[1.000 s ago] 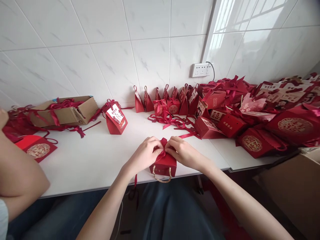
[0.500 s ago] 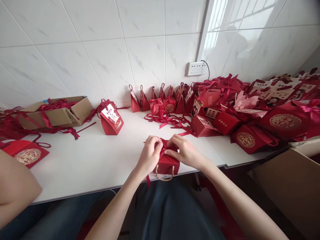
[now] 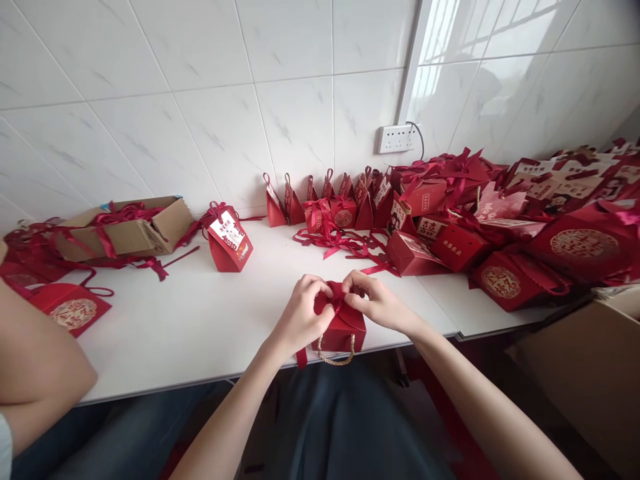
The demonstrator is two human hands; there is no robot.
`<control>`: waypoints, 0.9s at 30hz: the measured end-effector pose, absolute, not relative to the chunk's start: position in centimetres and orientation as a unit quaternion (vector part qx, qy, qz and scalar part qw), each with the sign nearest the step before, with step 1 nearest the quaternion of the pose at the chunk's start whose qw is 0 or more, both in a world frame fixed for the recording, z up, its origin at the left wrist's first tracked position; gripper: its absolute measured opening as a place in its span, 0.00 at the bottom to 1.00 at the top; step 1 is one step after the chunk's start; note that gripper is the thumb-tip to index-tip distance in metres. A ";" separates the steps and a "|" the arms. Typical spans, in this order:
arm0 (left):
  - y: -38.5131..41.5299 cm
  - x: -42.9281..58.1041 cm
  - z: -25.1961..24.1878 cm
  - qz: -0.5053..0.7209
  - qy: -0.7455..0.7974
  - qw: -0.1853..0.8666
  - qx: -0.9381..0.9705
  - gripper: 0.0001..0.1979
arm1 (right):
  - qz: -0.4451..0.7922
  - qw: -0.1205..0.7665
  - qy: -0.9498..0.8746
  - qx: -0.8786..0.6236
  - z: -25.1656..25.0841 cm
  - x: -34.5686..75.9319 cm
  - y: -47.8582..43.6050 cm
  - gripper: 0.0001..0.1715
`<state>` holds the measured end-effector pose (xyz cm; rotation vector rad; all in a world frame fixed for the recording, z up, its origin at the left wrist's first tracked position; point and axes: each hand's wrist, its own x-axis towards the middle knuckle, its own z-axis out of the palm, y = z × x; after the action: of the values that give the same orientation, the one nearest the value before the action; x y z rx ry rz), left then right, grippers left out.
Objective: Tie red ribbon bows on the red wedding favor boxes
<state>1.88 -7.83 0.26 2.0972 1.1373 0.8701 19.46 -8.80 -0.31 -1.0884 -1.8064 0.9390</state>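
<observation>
A small red gift box [image 3: 342, 331] with a rope handle sits at the front edge of the white table [image 3: 200, 320]. A red ribbon [image 3: 334, 298] lies bunched on its top. My left hand [image 3: 301, 317] pinches the ribbon from the left, fingers curled. My right hand [image 3: 376, 301] pinches the same ribbon from the right. One ribbon tail [image 3: 301, 357] hangs over the table edge below my left hand.
Finished red boxes [image 3: 340, 203] line the wall, with a tagged box [image 3: 230, 240] to their left. More red boxes and bags [image 3: 500, 227] are piled at right. A cardboard box with ribbons [image 3: 125, 227] sits at left. Another person's arm [image 3: 35, 373] is at far left.
Both hands stayed on the box's ribbon and kept working it. The fingers shifted and the ribbon's bunch on top changed shape. The view swung slightly.
</observation>
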 end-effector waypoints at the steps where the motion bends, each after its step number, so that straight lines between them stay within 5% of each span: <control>1: -7.8 2.0 0.4 0.317 0.433 0.291 0.792 0.03 | 0.395 0.397 -0.711 -0.425 -0.2 19.6 -8.8 0.03; 7: -7.4 2.7 0.8 0.331 0.486 0.252 0.769 0.05 | 0.388 0.362 -0.748 -0.399 0.5 20.0 -8.8 0.09; 12: -6.8 2.4 0.8 0.417 0.535 0.332 0.655 0.05 | 0.394 0.365 -0.742 -0.402 0.2 20.1 -8.8 0.16; 27: -4.2 -2.2 3.4 0.649 0.395 0.467 0.453 0.17 | 0.373 0.375 -0.724 -0.443 1.2 19.9 -8.8 0.16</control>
<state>-2.22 -4.20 3.43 1.1114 0.9698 1.5916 19.91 -8.82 1.23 -1.1331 -1.8533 0.9560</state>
